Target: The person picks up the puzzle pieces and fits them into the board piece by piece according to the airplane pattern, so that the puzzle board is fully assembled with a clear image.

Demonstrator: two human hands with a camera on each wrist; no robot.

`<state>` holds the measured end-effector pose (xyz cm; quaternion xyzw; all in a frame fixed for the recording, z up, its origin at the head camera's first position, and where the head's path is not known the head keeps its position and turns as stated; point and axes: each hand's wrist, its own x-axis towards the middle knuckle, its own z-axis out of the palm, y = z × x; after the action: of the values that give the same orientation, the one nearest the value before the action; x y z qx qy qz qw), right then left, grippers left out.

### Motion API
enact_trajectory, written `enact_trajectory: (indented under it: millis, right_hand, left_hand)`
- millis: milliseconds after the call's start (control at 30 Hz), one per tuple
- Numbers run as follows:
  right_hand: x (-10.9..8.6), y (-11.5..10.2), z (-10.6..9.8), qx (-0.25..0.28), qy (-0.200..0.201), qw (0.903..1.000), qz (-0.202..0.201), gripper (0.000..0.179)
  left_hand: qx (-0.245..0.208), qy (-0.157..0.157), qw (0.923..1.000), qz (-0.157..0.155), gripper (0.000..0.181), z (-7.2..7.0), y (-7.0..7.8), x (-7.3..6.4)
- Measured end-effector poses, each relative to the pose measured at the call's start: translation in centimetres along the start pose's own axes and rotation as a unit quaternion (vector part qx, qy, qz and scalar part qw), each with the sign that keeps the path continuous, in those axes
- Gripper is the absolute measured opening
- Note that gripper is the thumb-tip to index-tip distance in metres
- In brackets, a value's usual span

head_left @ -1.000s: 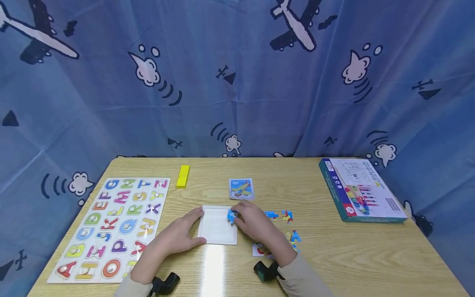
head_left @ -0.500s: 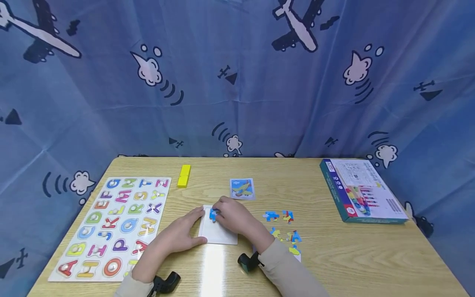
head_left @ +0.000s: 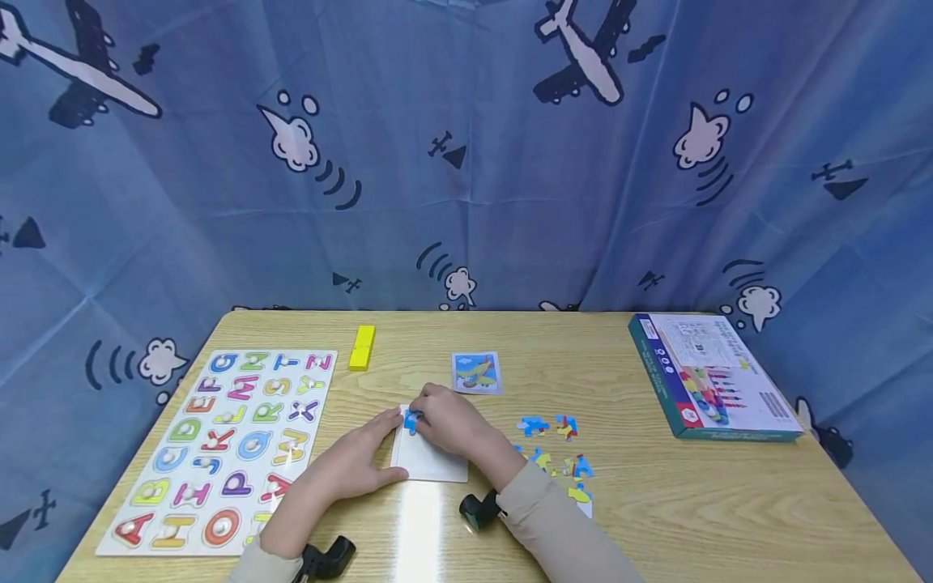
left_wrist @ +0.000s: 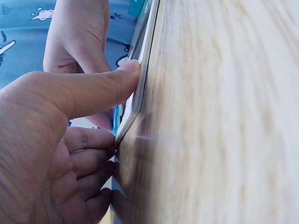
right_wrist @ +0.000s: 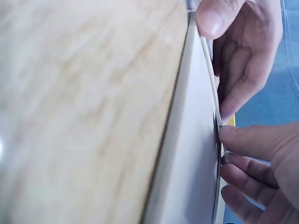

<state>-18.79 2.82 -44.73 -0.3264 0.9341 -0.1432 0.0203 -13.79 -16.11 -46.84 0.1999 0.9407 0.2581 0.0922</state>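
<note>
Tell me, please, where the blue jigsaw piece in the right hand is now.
In the head view, the right hand holds the blue jigsaw piece at the far left corner of the white square tray, near the left hand.

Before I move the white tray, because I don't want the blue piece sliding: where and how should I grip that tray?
Likely best by the left and right edges of the white tray, one hand from each side, kept level: it lies flat and thin on the table. The left hand spans its left side; the right hand pinches the blue piece near the far left corner.
</note>
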Motion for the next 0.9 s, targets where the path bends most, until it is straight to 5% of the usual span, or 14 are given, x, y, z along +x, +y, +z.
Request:
enact_trajectory:
  millis: [433,900]
  right_hand:
    - [0.18,0.45,0.59,0.022,0.001,0.9998,0.0,0.024]
    - [0.2,0.96,0.68,0.073,0.006,0.9973,0.005,0.019]
  left_hand:
    - [0.011,-0.005,0.9999,0.001,0.081,-0.3,0.4,-0.01]
    - [0.033,-0.004,0.9966,0.075,0.069,-0.59,0.24,0.7]
